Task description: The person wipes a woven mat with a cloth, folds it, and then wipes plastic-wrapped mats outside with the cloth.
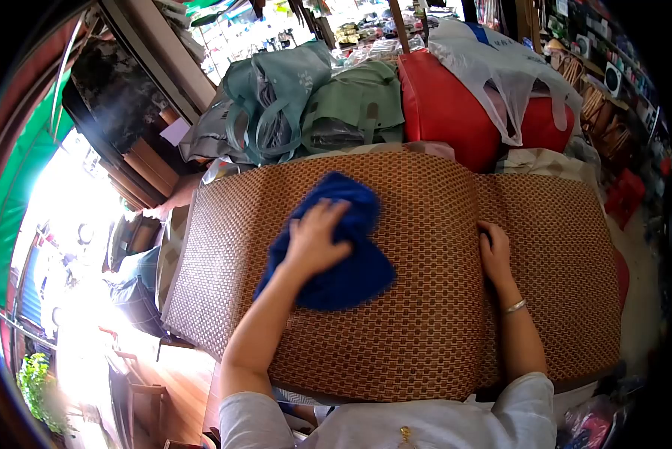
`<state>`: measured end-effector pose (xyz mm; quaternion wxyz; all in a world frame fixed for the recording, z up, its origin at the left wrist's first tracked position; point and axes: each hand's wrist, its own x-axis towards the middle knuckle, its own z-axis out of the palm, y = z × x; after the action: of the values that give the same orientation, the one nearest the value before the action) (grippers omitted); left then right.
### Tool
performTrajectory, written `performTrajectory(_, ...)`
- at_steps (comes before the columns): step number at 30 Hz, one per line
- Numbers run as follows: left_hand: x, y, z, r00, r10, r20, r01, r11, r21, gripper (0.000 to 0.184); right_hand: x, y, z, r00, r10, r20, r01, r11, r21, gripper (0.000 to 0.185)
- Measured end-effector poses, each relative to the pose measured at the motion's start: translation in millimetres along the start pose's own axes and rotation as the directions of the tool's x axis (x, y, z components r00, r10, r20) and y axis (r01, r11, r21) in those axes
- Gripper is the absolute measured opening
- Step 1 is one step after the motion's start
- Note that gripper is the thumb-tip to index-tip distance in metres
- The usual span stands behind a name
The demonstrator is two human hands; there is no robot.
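Pale short-sleeved shirt (pixel 455 428); left hand (pixel 317 243), spread on blue cloth (pixel 351 284), may drag brown woven mat (pixel 396 344) if right hand (pixel 497 258) (three o'clock, grip unclear) slips.

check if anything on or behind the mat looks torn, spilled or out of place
No spill or tear shows. The mat doesn't lie flat: it dips at a crease or join beside the right hand. Behind the mat, a white bag droops over a red item, untidy rather than wrong.

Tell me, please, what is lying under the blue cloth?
Under the blue cloth is the brown woven mat, whose pattern shows around the cloth's edges. The left hand is on top. The covered patch of mat, or anything on it, cannot be seen.
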<state>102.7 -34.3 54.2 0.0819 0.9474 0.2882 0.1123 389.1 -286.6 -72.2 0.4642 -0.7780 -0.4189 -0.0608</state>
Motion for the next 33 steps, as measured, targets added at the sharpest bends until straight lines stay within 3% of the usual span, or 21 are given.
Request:
performTrajectory(3,9,-106,-8,0.949,-0.242,-0.203,0.254,0.967,0.036,0.082,0,5,2,1.0,0.007,0.005,-0.007,0.998,0.06,0.025)
performTrajectory(4,7,-125,-10,0.937,-0.269,-0.225,0.276,0.961,0.001,0.083,0,5,3,1.0,0.012,0.007,-0.012,0.999,0.047,0.025)
performTrajectory(7,0,-118,-11,0.927,-0.304,-0.219,0.306,0.952,-0.026,0.084,-1,5,6,1.0,0.03,-0.001,-0.03,0.999,0.015,0.025)
performTrajectory(9,-5,-93,0,0.978,-0.134,-0.161,0.134,0.991,-0.013,0.083,-2,6,7,0.999,0.035,-0.006,-0.035,0.999,-0.01,0.025)
performTrajectory(12,-28,8,1,0.985,0.171,-0.014,-0.171,0.974,-0.146,0.084,0,8,8,0.999,0.042,0.015,-0.042,0.999,0.028,0.025)
performTrajectory(14,-52,77,-6,0.895,0.434,0.105,-0.393,0.877,-0.276,0.085,0,6,7,0.999,0.053,-0.005,-0.053,0.998,0.046,0.026)
performTrajectory(16,-77,117,2,0.72,0.684,0.112,-0.601,0.697,-0.392,0.084,0,7,6,0.999,0.034,0.006,-0.034,0.998,0.049,0.026)
performTrajectory(17,-88,130,0,0.641,0.756,0.131,-0.671,0.635,-0.383,0.082,1,8,4,1.0,0.023,0.009,-0.024,0.998,0.057,0.026)
performTrajectory(19,-91,133,-2,0.606,0.777,0.169,-0.685,0.618,-0.386,0.08,1,4,3,1.0,-0.01,-0.007,0.01,1.0,0.027,0.026)
performTrajectory(22,-55,91,-7,0.793,0.604,0.081,-0.553,0.768,-0.323,0.076,0,2,3,1.0,-0.005,-0.008,0.005,0.999,0.033,0.026)
performTrajectory(24,-26,31,-4,0.949,0.314,-0.023,-0.313,0.936,-0.161,0.069,0,3,4,1.0,0.017,-0.001,-0.017,0.998,0.057,0.025)
performTrajectory(25,-16,-9,-3,0.977,0.175,-0.118,-0.19,0.974,-0.125,0.068,-1,5,4,1.0,0.0,-0.004,0.001,0.999,0.038,0.025)
performTrajectory(28,-11,-117,-9,0.931,-0.174,-0.322,0.199,0.979,0.044,0.072,1,8,4,1.0,0.011,0.007,-0.011,0.998,0.062,0.025)
performTrajectory(29,-13,-136,-11,0.891,-0.283,-0.355,0.288,0.957,-0.041,0.074,1,8,5,0.999,0.039,0.033,-0.042,0.993,0.106,0.026)
performTrajectory(31,-18,-130,-17,0.904,-0.28,-0.322,0.268,0.96,-0.084,0.075,0,8,5,1.0,0.024,0.018,-0.026,0.997,0.069,0.026)
performTrajectory(33,-25,-96,-12,0.934,-0.232,-0.273,0.261,0.962,0.077,0.075,-1,9,6,1.0,0.006,0.011,-0.007,1.0,0.027,0.026)
